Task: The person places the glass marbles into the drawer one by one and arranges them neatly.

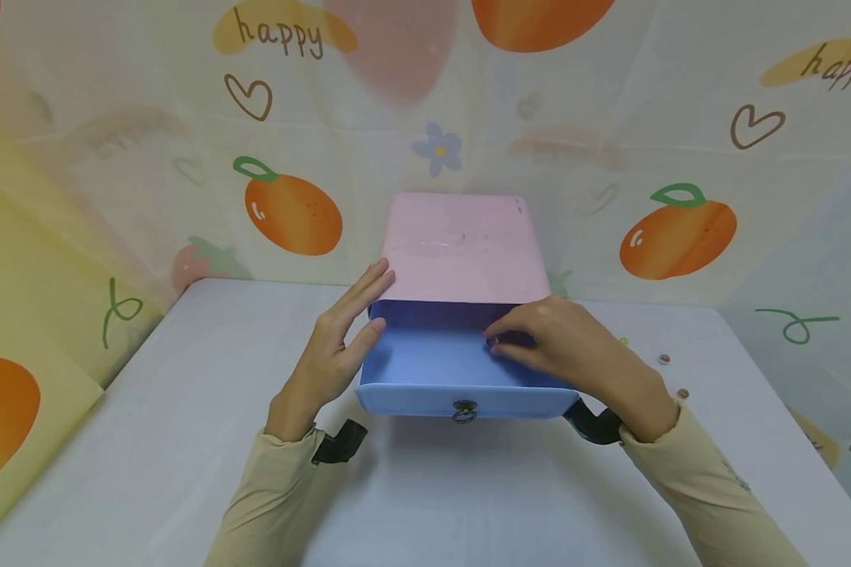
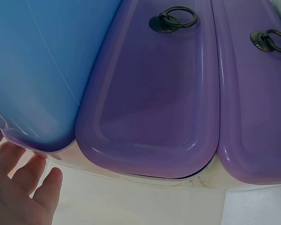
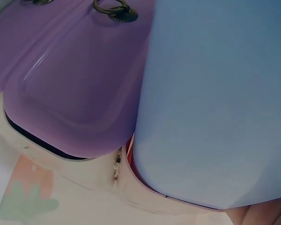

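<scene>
A small drawer cabinet with a pink top (image 1: 464,248) stands on the table, its blue drawer (image 1: 425,346) pulled out. My left hand (image 1: 329,354) rests along the cabinet's left side, fingers straight; in the left wrist view its fingertips (image 2: 49,187) touch the pink casing beside the blue drawer. Inside the drawer's right part, my right hand (image 1: 560,339) pinches a small dark item (image 1: 492,342) between thumb and fingers. That item is mostly hidden, so its kind is unclear. In the right wrist view only a bit of the right hand (image 3: 267,213) shows past the drawer.
Two small brownish round pieces (image 1: 663,359) lie on the white table (image 1: 206,394) right of the cabinet. Below the blue drawer, the wrist views show purple drawers (image 2: 154,93) with ring pulls (image 2: 180,18). A printed cloth (image 1: 149,157) hangs close behind the cabinet.
</scene>
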Tool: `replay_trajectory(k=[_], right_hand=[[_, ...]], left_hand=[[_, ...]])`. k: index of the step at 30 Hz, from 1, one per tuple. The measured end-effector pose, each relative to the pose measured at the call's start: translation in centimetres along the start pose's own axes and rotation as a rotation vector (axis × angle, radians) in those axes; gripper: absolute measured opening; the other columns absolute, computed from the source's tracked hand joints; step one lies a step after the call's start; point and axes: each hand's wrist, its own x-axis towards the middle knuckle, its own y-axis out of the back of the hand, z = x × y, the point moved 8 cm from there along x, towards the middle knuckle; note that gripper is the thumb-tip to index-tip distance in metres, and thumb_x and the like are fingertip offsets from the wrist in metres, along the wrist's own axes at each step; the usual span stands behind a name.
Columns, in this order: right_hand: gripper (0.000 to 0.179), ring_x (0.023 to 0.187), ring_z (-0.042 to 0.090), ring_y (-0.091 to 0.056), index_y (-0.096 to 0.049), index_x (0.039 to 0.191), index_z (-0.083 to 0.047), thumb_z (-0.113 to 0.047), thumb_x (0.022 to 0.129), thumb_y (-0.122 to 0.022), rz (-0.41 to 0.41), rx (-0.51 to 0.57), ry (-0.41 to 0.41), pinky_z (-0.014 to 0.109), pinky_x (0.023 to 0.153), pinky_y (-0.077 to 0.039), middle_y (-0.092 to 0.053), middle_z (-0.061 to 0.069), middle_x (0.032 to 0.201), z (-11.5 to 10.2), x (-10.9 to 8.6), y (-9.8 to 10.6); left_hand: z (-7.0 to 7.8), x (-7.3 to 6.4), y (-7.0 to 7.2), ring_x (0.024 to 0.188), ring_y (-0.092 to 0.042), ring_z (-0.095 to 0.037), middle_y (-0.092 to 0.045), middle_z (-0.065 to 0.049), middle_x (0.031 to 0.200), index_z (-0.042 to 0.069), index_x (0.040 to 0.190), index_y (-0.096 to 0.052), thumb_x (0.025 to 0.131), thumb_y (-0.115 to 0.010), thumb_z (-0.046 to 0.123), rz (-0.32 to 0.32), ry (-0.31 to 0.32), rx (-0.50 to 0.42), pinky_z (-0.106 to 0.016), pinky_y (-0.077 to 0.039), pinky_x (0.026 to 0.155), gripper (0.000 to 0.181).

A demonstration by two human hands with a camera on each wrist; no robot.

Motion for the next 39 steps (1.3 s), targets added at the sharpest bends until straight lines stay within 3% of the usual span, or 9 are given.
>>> replay_trajectory(k=[19,29,34,39], right_hand=[[0.015,0.086,0.017,-0.073,-0.079,0.098,-0.012,-0.011,0.082,-0.079,0.006,-0.053,-0.015,0.039,0.08,-0.06,-0.078,-0.001,0.092,-0.1,0.1,-0.1],[0.016,0.088,0.016,-0.073,-0.078,0.099,-0.011,-0.012,0.083,-0.079,0.042,0.019,0.003,0.039,0.083,-0.06,-0.077,-0.002,0.093,0.1,-0.2,0.1],[0.016,0.086,0.012,-0.071,-0.078,0.098,-0.011,-0.012,0.082,-0.079,0.088,0.084,0.052,0.035,0.08,-0.06,-0.077,-0.003,0.093,-0.1,-0.6,0.6],[0.02,0.083,0.008,-0.07,-0.077,0.098,-0.013,-0.009,0.079,-0.082,0.199,0.131,0.125,0.03,0.075,-0.059,-0.076,-0.006,0.092,-0.2,-1.5,1.4]], left_hand=[[0.0,0.0,0.1,0.151,-0.03,-0.021,-0.039,-0.007,0.159,0.006,0.147,-0.047,0.095,-0.053,0.003,0.0,-0.001,0.001,-0.028,-0.023,0.125,0.053],[0.1,0.0,0.1,0.151,-0.031,-0.021,-0.04,-0.007,0.159,0.006,0.147,-0.047,0.095,-0.053,0.004,0.0,0.004,0.002,-0.029,-0.023,0.125,0.052],[0.1,0.0,0.1,0.151,-0.031,-0.021,-0.04,-0.007,0.158,0.006,0.147,-0.047,0.095,-0.053,0.004,0.001,-0.002,0.001,-0.028,-0.024,0.125,0.052],[-0.1,0.0,0.1,0.151,-0.031,-0.02,-0.04,-0.006,0.159,0.007,0.147,-0.047,0.095,-0.052,0.005,0.002,0.003,0.003,-0.031,-0.024,0.125,0.052]])
